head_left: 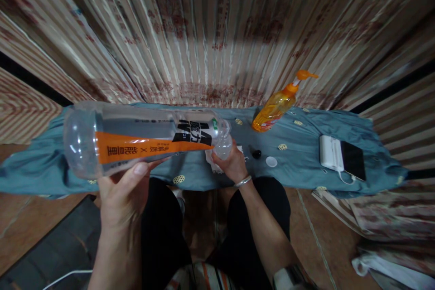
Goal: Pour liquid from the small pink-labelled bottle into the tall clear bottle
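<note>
A large clear bottle [149, 138] with an orange and black label lies sideways in the air, its base to the left and its neck to the right. From below, my left hand [124, 186] grips it near the base. My right hand [233, 163] is closed round a small clear bottle [223, 145], which meets the large bottle's neck. Beneath that hand, a white paper [216, 165] shows in part on the blue cloth [299, 145]. To the right lie a black cap [256, 154] and a white cap [271, 161].
An orange pump bottle [273, 108] stands at the back of the cloth. At the right, a white power bank [331, 153] with a cable touches a black phone [352, 161]. Striped curtains [217, 31] hang behind. A dark board-like surface [57, 244] is at lower left.
</note>
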Demonstrator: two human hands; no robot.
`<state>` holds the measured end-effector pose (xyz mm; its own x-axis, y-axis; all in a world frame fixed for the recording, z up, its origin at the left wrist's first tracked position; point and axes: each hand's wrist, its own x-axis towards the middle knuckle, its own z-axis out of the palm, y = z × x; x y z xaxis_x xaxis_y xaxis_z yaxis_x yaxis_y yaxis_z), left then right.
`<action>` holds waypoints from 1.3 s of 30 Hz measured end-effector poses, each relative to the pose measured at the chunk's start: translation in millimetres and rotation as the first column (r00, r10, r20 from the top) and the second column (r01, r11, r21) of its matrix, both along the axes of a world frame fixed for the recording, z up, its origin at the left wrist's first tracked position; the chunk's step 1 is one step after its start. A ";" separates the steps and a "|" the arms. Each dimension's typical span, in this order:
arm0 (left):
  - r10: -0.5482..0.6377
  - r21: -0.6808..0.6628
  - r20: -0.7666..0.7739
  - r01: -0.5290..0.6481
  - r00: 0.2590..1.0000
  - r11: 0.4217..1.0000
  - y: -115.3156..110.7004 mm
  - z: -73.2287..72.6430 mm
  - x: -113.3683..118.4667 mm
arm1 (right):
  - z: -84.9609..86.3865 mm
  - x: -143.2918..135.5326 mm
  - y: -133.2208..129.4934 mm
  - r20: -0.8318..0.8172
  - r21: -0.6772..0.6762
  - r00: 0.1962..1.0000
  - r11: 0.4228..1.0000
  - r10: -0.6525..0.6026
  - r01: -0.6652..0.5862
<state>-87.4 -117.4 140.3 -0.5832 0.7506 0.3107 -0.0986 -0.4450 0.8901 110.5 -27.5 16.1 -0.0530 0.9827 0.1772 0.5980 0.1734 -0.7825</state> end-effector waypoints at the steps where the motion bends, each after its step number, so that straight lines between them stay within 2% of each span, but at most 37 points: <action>1: 0.001 -0.008 -0.006 -0.001 1.000 1.000 -0.6 -0.6 -0.5 | -0.1 -0.1 -0.1 0.002 -0.004 1.000 1.000 -0.003 0.003; 9: 0.002 -0.014 0.004 -0.002 1.000 1.000 -3.3 1.1 3.3 | -0.5 -0.5 0.5 -0.008 -0.017 1.000 1.000 0.001 -0.001; 16: 0.068 -0.071 0.069 -0.063 0.995 0.996 1.2 9.9 9.9 | 2.3 -0.6 0.5 -0.002 -0.032 1.000 0.999 0.005 -0.005; 23: 0.104 -0.073 0.023 -0.102 0.994 0.992 4.5 14.5 9.1 | 1.9 -1.6 -0.1 0.002 -0.012 1.000 1.000 0.009 -0.008; 28: 0.112 -0.083 -0.039 -0.115 0.993 0.990 5.9 17.5 8.7 | 4.7 -2.1 -0.6 0.023 -0.051 1.000 0.999 0.005 -0.004; 39: 0.110 -0.091 -0.043 -0.113 0.993 0.989 10.7 24.3 2.9 | 5.2 -3.7 -0.2 0.061 -0.054 0.998 0.998 -0.013 0.016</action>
